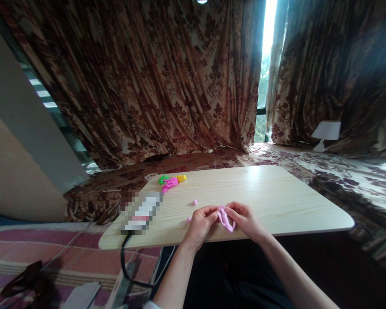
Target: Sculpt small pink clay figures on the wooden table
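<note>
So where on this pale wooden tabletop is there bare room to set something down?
The right half of the pale wooden tabletop is bare. Crowded: the far-left corner with bright clay pieces, the left edge with a blurred flat object, and the near middle, where both hands hold pink clay.

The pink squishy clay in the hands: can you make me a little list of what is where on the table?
held thing: soft pink strip of modelling clay, pinched between both hands
left hand: grip on the strip's left end
right hand: grip on the strip's right end
surface: pale wooden table
loose bit: small pink clay ball, apart from the hands
far corner: green, magenta and yellow clay pieces together
left edge: blurred flat object with black cable
</note>
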A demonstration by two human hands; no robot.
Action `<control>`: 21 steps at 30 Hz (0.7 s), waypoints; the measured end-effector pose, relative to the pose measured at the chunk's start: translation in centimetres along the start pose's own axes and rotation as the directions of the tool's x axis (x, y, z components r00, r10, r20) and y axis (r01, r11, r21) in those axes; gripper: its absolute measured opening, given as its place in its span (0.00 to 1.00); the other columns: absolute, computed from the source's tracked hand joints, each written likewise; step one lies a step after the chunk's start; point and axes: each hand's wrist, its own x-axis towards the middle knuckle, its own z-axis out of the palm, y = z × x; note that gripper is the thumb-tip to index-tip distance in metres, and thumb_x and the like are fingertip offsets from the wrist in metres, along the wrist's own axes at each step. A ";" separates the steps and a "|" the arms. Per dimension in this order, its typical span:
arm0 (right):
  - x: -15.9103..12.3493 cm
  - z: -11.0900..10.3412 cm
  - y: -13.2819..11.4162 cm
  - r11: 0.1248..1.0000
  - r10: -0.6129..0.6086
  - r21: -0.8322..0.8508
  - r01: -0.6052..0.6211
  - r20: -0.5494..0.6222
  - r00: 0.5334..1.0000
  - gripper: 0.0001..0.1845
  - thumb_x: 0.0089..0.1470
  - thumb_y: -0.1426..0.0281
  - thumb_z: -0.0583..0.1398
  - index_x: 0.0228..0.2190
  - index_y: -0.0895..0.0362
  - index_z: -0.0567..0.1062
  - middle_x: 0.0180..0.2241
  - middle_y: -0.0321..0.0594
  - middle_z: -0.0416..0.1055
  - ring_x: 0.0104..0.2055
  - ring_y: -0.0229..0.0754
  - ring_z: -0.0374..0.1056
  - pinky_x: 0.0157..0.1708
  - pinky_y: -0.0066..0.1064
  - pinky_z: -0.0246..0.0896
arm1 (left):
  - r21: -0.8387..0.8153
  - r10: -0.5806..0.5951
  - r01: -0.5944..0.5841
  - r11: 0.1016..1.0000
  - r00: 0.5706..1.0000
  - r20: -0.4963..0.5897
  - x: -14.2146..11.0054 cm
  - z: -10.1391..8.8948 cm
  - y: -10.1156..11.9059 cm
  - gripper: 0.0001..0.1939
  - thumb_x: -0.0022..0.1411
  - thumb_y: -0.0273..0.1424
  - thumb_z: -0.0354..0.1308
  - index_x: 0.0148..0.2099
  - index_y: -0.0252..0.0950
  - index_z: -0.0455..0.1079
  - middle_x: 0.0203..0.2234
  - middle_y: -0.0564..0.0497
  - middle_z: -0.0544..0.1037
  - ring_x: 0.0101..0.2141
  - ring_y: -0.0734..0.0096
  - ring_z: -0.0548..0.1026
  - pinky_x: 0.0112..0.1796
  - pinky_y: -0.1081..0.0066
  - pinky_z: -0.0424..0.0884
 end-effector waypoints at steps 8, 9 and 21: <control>0.1 0.0 -0.8 0.999 0.037 0.003 -0.037 0.083 0.996 0.19 0.49 0.56 0.58 0.31 0.61 0.75 0.28 0.39 0.72 0.28 0.37 0.65 0.27 0.27 0.59 | -0.035 -0.020 0.018 0.999 0.997 -0.068 0.1 0.3 0.0 0.16 0.49 0.35 0.62 0.40 0.33 0.74 0.31 0.46 0.79 0.30 0.69 0.74 0.32 0.73 0.66; 0.1 0.0 -0.8 0.999 0.031 0.015 -0.032 0.089 0.996 0.19 0.48 0.56 0.59 0.30 0.61 0.75 0.28 0.40 0.73 0.28 0.37 0.66 0.28 0.27 0.60 | -0.025 -0.026 0.024 0.999 0.997 -0.074 0.1 0.3 0.0 0.16 0.49 0.35 0.62 0.40 0.33 0.74 0.30 0.46 0.79 0.30 0.69 0.74 0.31 0.74 0.66; -0.1 0.0 -0.6 0.999 0.014 0.028 -0.014 0.004 1.000 0.18 0.48 0.56 0.59 0.27 0.60 0.74 0.22 0.34 0.68 0.22 0.32 0.59 0.22 0.25 0.51 | -0.021 -0.050 0.050 0.999 0.999 0.005 0.1 0.3 0.1 0.15 0.49 0.35 0.62 0.38 0.31 0.74 0.32 0.46 0.78 0.34 0.66 0.75 0.41 0.68 0.68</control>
